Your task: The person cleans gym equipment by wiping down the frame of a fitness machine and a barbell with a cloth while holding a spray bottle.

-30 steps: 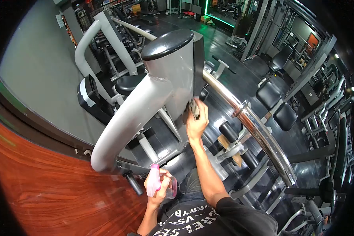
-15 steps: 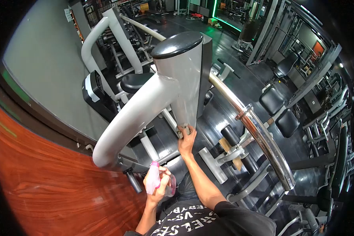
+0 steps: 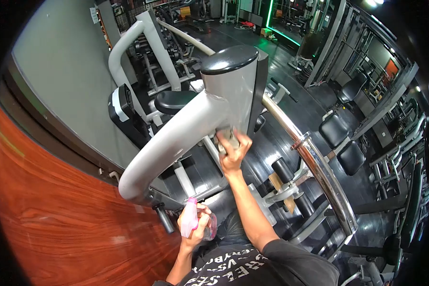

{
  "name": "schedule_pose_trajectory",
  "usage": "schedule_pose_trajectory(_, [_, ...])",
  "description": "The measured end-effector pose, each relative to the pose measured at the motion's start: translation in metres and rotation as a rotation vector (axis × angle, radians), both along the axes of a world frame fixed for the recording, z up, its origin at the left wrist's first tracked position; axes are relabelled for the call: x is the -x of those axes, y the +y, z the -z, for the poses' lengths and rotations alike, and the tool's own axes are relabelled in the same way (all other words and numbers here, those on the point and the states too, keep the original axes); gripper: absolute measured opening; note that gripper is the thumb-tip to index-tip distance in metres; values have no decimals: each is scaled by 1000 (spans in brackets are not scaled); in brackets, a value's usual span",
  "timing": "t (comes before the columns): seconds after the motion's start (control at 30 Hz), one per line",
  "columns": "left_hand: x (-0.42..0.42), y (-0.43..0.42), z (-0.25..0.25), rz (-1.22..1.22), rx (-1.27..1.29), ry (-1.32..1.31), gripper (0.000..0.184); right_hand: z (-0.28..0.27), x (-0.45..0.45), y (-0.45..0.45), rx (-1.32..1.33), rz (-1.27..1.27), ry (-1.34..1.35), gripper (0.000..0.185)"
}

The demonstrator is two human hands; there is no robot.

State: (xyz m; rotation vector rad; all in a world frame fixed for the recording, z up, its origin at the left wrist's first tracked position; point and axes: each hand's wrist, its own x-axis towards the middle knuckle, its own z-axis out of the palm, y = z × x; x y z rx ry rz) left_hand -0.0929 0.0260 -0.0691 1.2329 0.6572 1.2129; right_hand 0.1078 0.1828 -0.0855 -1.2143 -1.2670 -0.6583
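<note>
My right hand (image 3: 234, 151) presses a greyish cloth (image 3: 228, 140) against the lower part of the grey machine post (image 3: 233, 95), just beside the curved grey tube (image 3: 169, 140). Its fingers are bent over the cloth and slightly blurred. A black oval cap (image 3: 229, 59) tops the post. Low in the view, my left hand (image 3: 195, 228) is wrapped round a spray bottle with a pink and white head (image 3: 189, 218); part of the clear bottle shows behind the fingers.
A reddish wooden panel (image 3: 71, 214) fills the lower left. To the right, a chrome curved bar (image 3: 326, 178) slopes down. Black padded seats (image 3: 352, 158) and a roller pad (image 3: 282, 170) stand beyond, with a black round seat (image 3: 175, 101) behind the tube.
My right hand with the cloth moved down the post, then back up. My left hand still holds the bottle. The whole view has shifted slightly, with the machine now further right.
</note>
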Motion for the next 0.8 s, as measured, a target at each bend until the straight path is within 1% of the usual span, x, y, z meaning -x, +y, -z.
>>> schedule_pose_trajectory(0.03, [0,-1,1,-8,4,-45,27,28,-2,-6,100,-2,32,54])
schedule_pose_trajectory(0.1, [3,-3,-1,-21,3,-30,27,82,-5,-22,326,14,134,58])
schedule_pose_trajectory(0.17, [7,-6,-1,-31,-3,-19,27,127,-7,-36,603,86,268,54])
schedule_pose_trajectory(0.2, [8,-7,-1,-45,-12,-3,27,139,-10,-42,597,86,260,54])
schedule_pose_trajectory(0.27, [8,-7,0,-65,-35,8,27,149,-13,-42,606,-27,544,51])
schedule_pose_trajectory(0.3, [8,-9,1,-63,-40,-6,27,134,-11,-42,547,-93,578,50])
schedule_pose_trajectory(0.33, [8,-11,1,-59,-38,-19,28,110,-7,-41,548,-97,574,50])
schedule_pose_trajectory(0.4, [6,-14,1,-66,-15,-28,28,52,1,-32,226,-99,364,48])
schedule_pose_trajectory(0.47, [5,-16,-2,-57,-22,-25,28,-11,8,-28,2,-106,225,44])
schedule_pose_trajectory(0.5, [5,-18,-3,-56,-23,-25,28,-30,10,-19,-102,-120,199,38])
schedule_pose_trajectory(0.53, [5,-19,-4,-63,-20,-26,28,-47,11,-15,-125,-169,163,42])
schedule_pose_trajectory(0.57, [5,-21,-5,-71,-16,-27,28,-51,11,-10,-82,-124,103,40])
schedule_pose_trajectory(0.6, [3,-23,-8,-69,-17,-28,28,-53,11,-9,-40,-77,43,38])
schedule_pose_trajectory(0.63, [2,-24,-13,-97,-3,-55,25,-35,7,-3,-53,-56,19,34])
schedule_pose_trajectory(0.67, [1,-24,-16,-126,8,-83,23,-14,4,-4,12,-14,-15,32])
schedule_pose_trajectory(0.73, [0,-25,-20,-126,-10,-92,22,38,3,-14,226,-26,-41,39])
schedule_pose_trajectory(0.8, [2,-33,-18,-128,-18,-101,22,84,4,-36,548,-16,69,40])
